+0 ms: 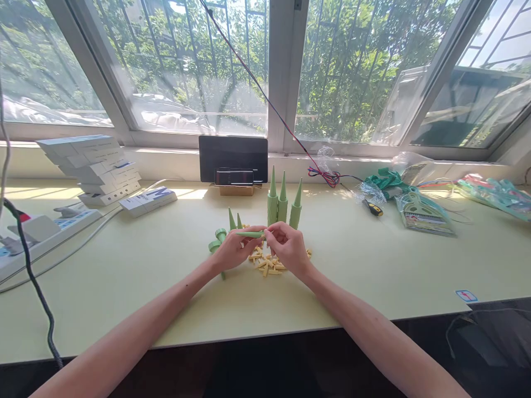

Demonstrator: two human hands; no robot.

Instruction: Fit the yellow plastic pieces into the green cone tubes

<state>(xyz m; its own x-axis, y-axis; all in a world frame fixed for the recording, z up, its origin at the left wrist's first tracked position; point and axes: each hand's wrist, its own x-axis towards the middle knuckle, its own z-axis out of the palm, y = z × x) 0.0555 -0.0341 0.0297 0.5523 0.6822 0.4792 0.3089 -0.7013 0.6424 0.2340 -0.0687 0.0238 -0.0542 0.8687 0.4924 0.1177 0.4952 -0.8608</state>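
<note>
My left hand (236, 249) is closed around a slim green pointed cone (249, 234), which lies sideways with its tip to the left. At the cone's right end, the fingers of my right hand (287, 246) are pinched together; a tiny piece may be between them, too small to make out. Below both hands lies a loose heap of small yellow pegs (267, 265). Behind my right hand stand three green cylinders with pointed tops (282, 202). Beside my left hand are several green round-headed parts (214, 246) and two upright green cones (231, 219).
A tablet (233, 157) and a phone (234, 177) lean at the back. White boxes (99, 166) are stacked left, near a power strip (62, 229) and cables. A yellow-black cutter (372, 208) and plastic-wrapped packets (427, 213) lie right.
</note>
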